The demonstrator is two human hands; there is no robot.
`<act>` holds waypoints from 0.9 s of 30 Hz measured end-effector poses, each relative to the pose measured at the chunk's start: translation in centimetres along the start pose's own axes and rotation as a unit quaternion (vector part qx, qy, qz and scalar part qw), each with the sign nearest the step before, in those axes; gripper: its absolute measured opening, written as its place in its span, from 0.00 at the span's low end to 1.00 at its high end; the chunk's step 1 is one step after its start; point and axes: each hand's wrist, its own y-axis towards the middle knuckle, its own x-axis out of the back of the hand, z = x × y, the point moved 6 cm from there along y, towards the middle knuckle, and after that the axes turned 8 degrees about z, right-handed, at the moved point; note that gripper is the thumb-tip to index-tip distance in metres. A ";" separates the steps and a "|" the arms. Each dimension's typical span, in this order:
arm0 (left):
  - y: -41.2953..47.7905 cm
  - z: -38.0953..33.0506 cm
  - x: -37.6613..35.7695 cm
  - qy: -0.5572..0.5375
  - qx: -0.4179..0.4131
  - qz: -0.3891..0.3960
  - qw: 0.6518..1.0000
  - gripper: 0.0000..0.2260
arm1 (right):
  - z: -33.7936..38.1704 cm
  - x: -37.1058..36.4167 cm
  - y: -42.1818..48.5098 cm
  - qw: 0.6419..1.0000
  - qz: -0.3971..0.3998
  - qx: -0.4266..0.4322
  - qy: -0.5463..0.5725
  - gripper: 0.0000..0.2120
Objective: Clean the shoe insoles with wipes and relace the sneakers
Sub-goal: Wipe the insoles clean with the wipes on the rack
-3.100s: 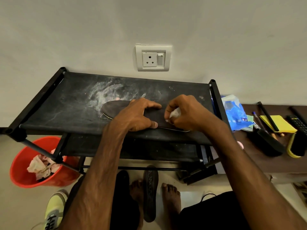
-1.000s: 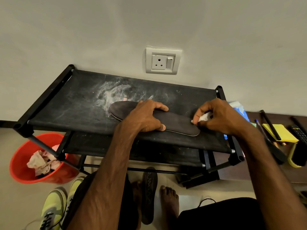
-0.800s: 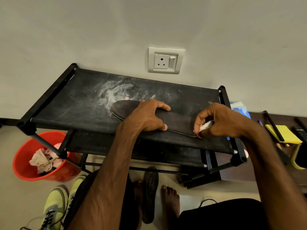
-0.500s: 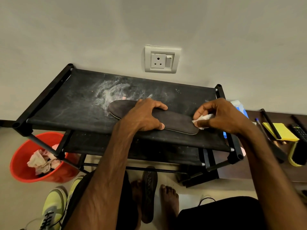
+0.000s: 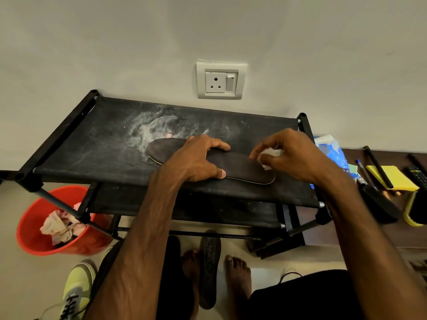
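Overhead, a dark insole (image 5: 242, 166) lies atop a dusty black shoe rack (image 5: 92, 146), the left hand (image 5: 196, 160) holding its grip clamped across the middle, while the right hand (image 5: 293, 155) has its grip pinched on a white wipe (image 5: 270, 155) at the insole's right end.

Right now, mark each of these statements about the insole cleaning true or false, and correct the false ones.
1. The left hand holds the insole down on the rack. True.
2. The right hand is empty. False: it pinches a white wipe over the insole's right end.
3. The red bucket contains crumpled tissue. True.
4. The second insole lies in the bucket. False: it lies on the floor between the person's bare feet.
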 end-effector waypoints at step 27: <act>-4.1 -3.3 -1.5 0.055 -0.097 -0.248 0.962 0.24 | -0.1 0.0 -2.3 0.983 -0.080 -0.164 0.016 0.02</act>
